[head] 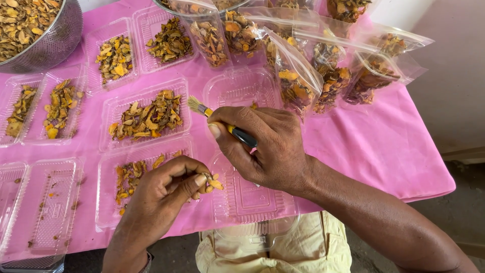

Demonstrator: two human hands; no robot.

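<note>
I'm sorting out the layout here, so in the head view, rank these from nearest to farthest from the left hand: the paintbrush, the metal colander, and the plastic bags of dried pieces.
1. Paintbrush: just above and right of the left hand, held in the right hand.
2. Plastic bags of dried pieces: far right, at the back of the pink cloth.
3. Metal colander: top left corner.
</note>
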